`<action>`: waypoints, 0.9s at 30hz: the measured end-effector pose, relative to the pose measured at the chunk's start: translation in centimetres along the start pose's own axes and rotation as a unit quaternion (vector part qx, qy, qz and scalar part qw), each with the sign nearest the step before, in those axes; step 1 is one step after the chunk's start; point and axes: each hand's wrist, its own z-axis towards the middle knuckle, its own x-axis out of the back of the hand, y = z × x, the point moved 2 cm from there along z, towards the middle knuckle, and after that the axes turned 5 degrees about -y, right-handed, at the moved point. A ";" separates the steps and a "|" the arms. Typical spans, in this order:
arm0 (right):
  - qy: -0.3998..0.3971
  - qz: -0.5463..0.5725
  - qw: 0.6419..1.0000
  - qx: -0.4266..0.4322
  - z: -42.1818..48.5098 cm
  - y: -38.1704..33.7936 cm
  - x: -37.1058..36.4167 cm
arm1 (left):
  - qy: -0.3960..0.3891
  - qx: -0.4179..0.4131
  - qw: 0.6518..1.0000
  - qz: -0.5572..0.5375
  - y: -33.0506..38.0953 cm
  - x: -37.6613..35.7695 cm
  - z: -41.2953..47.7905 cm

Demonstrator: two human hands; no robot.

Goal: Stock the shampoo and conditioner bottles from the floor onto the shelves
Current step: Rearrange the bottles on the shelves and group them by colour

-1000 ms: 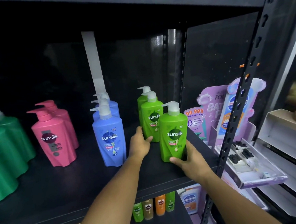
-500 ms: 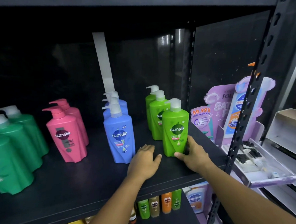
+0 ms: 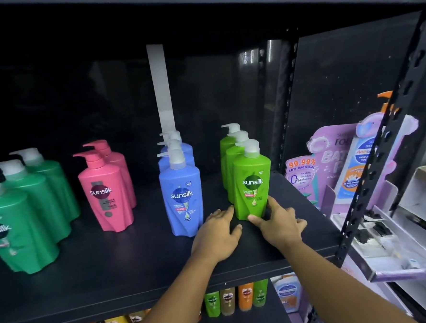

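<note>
A light green Sunsilk pump bottle (image 3: pixel 253 183) stands upright at the front of a row of three green bottles on the black shelf (image 3: pixel 114 272). My right hand (image 3: pixel 279 226) touches its base, thumb at the front and fingers along the right side. My left hand (image 3: pixel 217 233) lies flat on the shelf with its fingertips at the bottle's lower left corner. To the left stand a row of blue bottles (image 3: pixel 181 190), two pink bottles (image 3: pixel 106 190) and dark green bottles (image 3: pixel 18 210).
A black perforated upright (image 3: pixel 379 166) bounds the shelf on the right, with a purple soap display (image 3: pixel 332 164) and white trays (image 3: pixel 423 193) beyond it. Small bottles (image 3: pixel 235 298) stand on the shelf below. A white strip (image 3: pixel 161 89) hangs at the back.
The front green bottle has been pushed back against the row. My left hand has left the rear bottle and come down flat on the shelf beside the front one.
</note>
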 end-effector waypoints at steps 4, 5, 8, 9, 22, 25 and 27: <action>0.020 -0.022 0.999 0.027 -0.1 0.0 -0.2 | 0.005 -0.003 1.000 -0.002 0.0 0.1 0.0; 0.021 -0.024 0.999 0.032 0.0 0.0 -0.3 | 0.007 -0.004 1.000 -0.001 0.1 0.1 -0.1; 0.019 -0.007 0.999 0.038 0.2 0.2 -0.4 | 0.011 -0.007 1.000 0.001 0.2 0.2 -0.3; 0.018 -0.002 0.999 0.037 0.2 0.3 -0.5 | 0.013 -0.008 1.000 0.001 0.2 0.2 -0.3; 0.011 0.010 0.999 0.044 0.3 0.6 -0.7 | 0.013 -0.012 1.000 0.017 0.1 -0.2 -0.2; 0.068 0.081 0.994 0.037 -0.4 0.3 0.1 | 0.010 -0.016 1.000 0.017 0.4 0.2 -0.5; 0.104 0.104 0.987 0.056 -0.9 0.2 0.3 | 0.009 -0.026 1.000 0.007 0.5 0.5 -0.9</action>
